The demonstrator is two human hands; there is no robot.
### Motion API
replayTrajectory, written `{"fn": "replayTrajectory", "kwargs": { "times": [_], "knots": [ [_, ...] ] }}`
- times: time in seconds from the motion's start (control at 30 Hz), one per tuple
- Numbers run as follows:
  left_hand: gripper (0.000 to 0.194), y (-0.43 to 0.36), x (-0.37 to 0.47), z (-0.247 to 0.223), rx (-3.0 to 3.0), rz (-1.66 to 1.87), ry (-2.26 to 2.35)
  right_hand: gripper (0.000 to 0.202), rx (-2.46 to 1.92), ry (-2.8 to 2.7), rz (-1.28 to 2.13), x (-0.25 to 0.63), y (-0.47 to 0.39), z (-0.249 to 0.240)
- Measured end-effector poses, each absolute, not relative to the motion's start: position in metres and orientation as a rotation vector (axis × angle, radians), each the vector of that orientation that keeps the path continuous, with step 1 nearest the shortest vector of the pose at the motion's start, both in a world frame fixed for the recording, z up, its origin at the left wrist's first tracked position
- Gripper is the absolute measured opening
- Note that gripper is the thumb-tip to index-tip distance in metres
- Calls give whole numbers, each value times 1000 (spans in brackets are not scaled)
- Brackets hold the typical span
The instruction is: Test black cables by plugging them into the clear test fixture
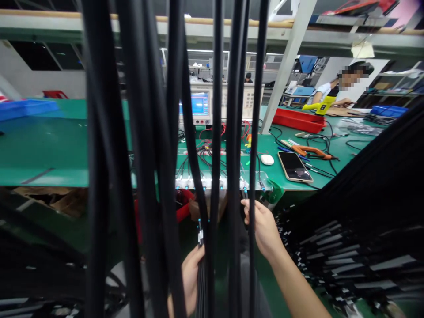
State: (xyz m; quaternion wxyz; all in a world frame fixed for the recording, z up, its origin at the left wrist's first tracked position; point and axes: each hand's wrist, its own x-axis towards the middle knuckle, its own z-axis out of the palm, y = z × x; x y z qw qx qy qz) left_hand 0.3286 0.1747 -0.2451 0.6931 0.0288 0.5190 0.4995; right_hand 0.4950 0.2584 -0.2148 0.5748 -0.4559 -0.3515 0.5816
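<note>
My left hand (191,276), low in the middle, is closed round a bundle of thin black cables (202,287). Their upper ends carry white labels and small blue tips. My right hand (263,225) pinches one black cable (245,194) just under its blue tip, at the front edge of a clear connector strip (215,182). I cannot tell whether that tip is seated in the strip. Several other blue-tipped connectors sit along the strip's front, with thin wires running back from it. Thick black cables hang close to the camera and cover parts of both hands.
A test instrument with a lit blue screen (195,104) stands behind the strip on the green bench (66,145). To the right lie a phone (295,167), a white case (266,159), orange-handled pliers (313,152) and a red bin (298,120). A co-worker sits beyond. Labelled cables (338,247) hang at right.
</note>
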Motion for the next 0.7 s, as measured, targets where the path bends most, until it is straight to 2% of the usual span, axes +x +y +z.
{"fn": "replayTrajectory", "kwargs": {
  "times": [0.23,0.43,0.6,0.7],
  "knots": [
    [16,171,333,-241,143,1094,1118,25,-982,-735,1431,493,258,-213],
    [29,170,337,-241,242,1088,1179,21,-896,-426,1611,492,265,-209],
    [29,169,341,-239,252,1082,1180,15,-897,-393,1605,493,271,-203],
    [28,167,342,-237,258,1078,1168,24,-859,-490,1650,493,266,-209]
  ]
}}
